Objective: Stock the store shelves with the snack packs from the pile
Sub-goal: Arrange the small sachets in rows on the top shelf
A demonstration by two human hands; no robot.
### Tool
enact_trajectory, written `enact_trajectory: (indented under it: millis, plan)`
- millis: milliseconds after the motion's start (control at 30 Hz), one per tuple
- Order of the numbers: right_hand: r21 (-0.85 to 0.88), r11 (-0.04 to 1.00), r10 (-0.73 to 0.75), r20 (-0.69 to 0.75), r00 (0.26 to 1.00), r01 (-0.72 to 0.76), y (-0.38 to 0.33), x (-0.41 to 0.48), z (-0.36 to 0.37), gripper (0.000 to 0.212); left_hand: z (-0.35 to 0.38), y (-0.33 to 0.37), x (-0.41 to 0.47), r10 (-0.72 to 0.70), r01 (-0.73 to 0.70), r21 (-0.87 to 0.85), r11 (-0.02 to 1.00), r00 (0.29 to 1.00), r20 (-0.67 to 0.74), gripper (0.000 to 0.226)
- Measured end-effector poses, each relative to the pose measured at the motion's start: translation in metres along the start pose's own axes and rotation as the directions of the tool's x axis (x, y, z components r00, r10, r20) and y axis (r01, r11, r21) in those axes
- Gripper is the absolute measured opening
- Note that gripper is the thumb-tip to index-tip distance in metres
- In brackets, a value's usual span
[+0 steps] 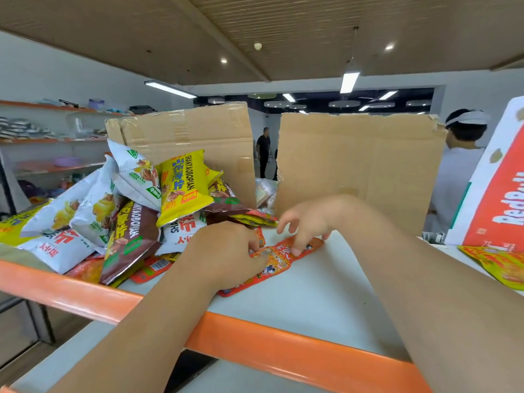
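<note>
Your white shelf (326,293) with its orange front edge carries 2 cardboard sheets, one left (192,137) and one right (360,165), standing along its back edge. A red-and-white carton (499,199) leans at the right end, and the pile of snack packs (119,211) is heaped over the left half, a yellow pack (181,185) on top. The flat orange pack (280,259) lies on the bare middle of the shelf, just right of the pile; your left hand (224,251) grips its nearer end with curled fingers, while your right hand (309,219) is spread open, a fingertip pressing its farther end.
</note>
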State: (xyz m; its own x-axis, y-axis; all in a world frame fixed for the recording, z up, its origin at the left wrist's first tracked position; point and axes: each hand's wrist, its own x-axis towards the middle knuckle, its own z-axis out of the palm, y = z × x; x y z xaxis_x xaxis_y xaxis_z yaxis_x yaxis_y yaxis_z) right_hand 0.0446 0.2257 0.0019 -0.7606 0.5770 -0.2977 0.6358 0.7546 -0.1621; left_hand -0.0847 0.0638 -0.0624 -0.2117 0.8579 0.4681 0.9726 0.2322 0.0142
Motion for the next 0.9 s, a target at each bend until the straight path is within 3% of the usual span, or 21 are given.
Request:
enact_trajectory:
  millis: [133,233,367,467,533,633,733,800,900]
  plan:
    - [-0.198,0.980,0.018,0.042,0.999,-0.009,-0.010,0.000,0.001,0.066,0.000,0.001,-0.001,0.045,-0.047,0.041,0.998,0.997,0.068,0.058]
    - [-0.234,0.964,0.133,0.033,0.991,-0.122,-0.005,0.003,0.001,0.054,-0.002,0.004,-0.003,0.072,-0.069,-0.025,0.997,0.991,0.113,0.067]
    - [-0.161,0.941,0.289,-0.079,0.954,-0.299,0.008,-0.006,0.000,0.059,0.000,0.011,-0.005,0.213,-0.202,-0.092,0.975,0.969,0.123,0.048]
    - [-0.152,0.944,0.283,-0.083,0.956,-0.293,0.012,-0.001,0.000,0.058,-0.002,0.015,-0.004,0.321,-0.295,-0.179,0.938,0.937,0.137,0.053]
    - [-0.136,0.948,0.283,-0.053,0.958,-0.288,0.013,0.004,0.001,0.062,-0.001,0.014,-0.003,0.322,-0.304,-0.169,0.937,0.943,0.089,0.052]
    - [-0.141,0.947,0.283,-0.059,0.957,-0.288,0.011,0.003,0.001,0.066,0.000,0.009,-0.002,0.205,-0.211,-0.092,0.973,0.976,-0.066,0.037]
    - [-0.145,0.950,0.271,-0.060,0.961,-0.277,0.013,0.004,0.001,0.066,0.002,0.010,-0.002,0.239,-0.234,-0.059,0.970,0.968,0.080,0.045]
    - [-0.146,0.950,0.271,-0.058,0.961,-0.276,0.015,0.005,0.001,0.065,0.001,0.012,-0.003,0.296,-0.271,-0.179,0.946,0.947,0.127,0.039]
    - [-0.150,0.949,0.273,-0.045,0.961,-0.277,0.016,0.008,0.000,0.061,-0.002,0.011,-0.003,0.319,-0.277,-0.348,0.896,0.945,0.068,0.034]
